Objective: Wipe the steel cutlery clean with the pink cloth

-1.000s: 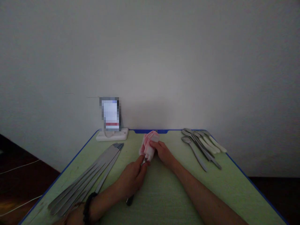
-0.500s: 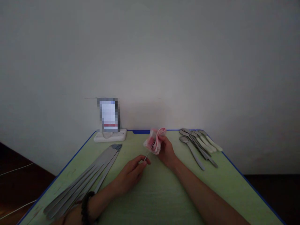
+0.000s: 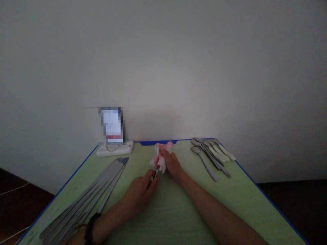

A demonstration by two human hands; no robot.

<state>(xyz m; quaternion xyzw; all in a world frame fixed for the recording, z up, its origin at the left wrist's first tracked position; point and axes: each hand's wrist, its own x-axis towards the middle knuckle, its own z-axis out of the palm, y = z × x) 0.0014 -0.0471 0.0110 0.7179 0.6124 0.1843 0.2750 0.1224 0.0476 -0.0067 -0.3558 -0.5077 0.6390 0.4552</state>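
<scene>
My left hand is closed around the near end of a thin metal piece of cutlery. A pink and white cloth is wrapped about that piece's middle, and my right hand is closed on the cloth. A small dark tip pokes out past the cloth's far side. The cloth hides most of the piece, so its kind cannot be made out. Both hands are above the middle of the green table.
Several table knives lie fanned on the left, partly under my left forearm. Spoons, some white-handled, lie at the back right. A lit phone stands on a white base at the back left, near the wall.
The cloth has gone from loosely bunched at the metal piece to wrapped round it, with a tip showing beyond. My right hand's grip has closed over it. The whole view has shifted slightly.
</scene>
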